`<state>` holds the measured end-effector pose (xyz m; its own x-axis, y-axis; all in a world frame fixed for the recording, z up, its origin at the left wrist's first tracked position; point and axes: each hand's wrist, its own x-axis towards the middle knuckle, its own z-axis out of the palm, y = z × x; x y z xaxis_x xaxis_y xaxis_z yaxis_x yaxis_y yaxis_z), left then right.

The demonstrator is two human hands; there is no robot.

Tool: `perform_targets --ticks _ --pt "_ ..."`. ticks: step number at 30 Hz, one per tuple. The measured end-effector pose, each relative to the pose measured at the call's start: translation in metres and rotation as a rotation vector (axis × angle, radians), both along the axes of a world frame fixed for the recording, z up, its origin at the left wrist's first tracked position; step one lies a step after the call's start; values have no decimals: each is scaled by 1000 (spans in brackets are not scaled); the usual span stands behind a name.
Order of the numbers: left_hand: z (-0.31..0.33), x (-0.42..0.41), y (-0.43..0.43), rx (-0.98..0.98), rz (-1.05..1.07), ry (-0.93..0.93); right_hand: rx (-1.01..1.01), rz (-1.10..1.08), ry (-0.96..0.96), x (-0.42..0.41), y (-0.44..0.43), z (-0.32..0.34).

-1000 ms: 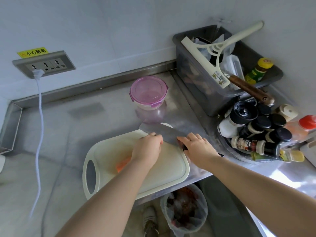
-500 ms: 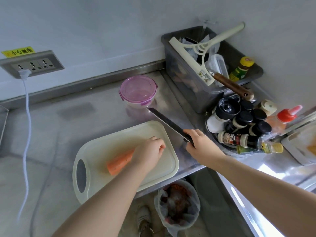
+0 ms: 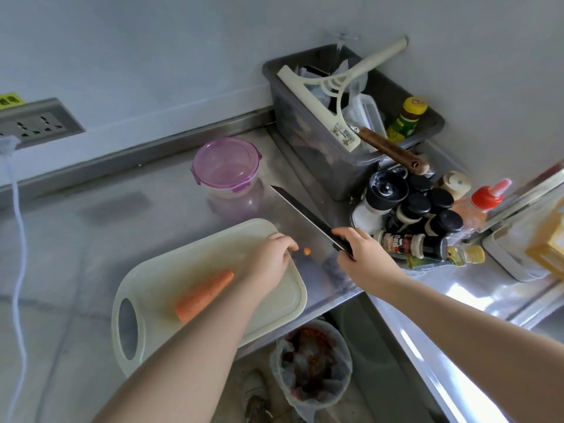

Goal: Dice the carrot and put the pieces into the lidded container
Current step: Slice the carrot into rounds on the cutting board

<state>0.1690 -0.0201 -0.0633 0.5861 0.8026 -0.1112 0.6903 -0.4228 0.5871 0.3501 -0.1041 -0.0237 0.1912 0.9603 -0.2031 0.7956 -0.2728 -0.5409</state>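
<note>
Steel counter [image 3: 122, 209] in a kitchen corner: a person leans over a cream board [image 3: 171, 270] on which 1 carrot [image 3: 204, 296] lies at a slant. Its thick end points toward the board's handle hole and its narrow end toward the far right. The left forearm crosses the board just beside it.

The left hand [image 3: 271, 259] sits at the board's far right corner. Its fingers are loosely bent with nothing seen in their grasp, and the fingertips stop just short of a small orange piece [image 3: 307, 251]. That piece lies on the bare counter just off the board's edge, between the 2 hands.

The right hand [image 3: 364, 259] is clenched round the handle of a knife [image 3: 300, 209]. The dark blade slants away to the far left, with its tip near the container [image 3: 226, 167]. Whether the blade touches the counter cannot be told.

The container stands behind the board with its purple clip lid on, well apart from the carrot.

At the right, a grey tub [image 3: 308, 148] holds a cream squeegee [image 3: 320, 108], and a cluster of black-capped bottles [image 3: 427, 215] crowds a tray in front of it. A lined waste bin [image 3: 311, 361] stands on the floor below the counter's edge. A white cable [image 3: 18, 239] hangs from a wall socket [image 3: 36, 126] at the left.
</note>
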Motion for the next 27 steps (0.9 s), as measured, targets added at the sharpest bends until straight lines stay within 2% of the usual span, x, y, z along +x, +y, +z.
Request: perform_targets --ticks 6,9,13,19,21,24,27 --pt "15 -80 -7 134 272 1 2 113 49 -33 9 1" --pt "17 -109 -18 90 390 84 -90 230 8 -57 15 -2" --pt "16 -127 -34 1 320 292 -164 285 -33 -81 18 -7" --pt "8 -131 -38 -10 329 266 -217 271 -39 -91 19 -13" --pt "8 -127 -38 -111 438 149 -268 279 -86 -91 22 -13" --pt "17 -117 -36 -362 742 -130 -294 313 -134 -93 29 -12" --pt "23 -111 -29 -710 1112 -556 -332 313 -95 -96 33 -8"
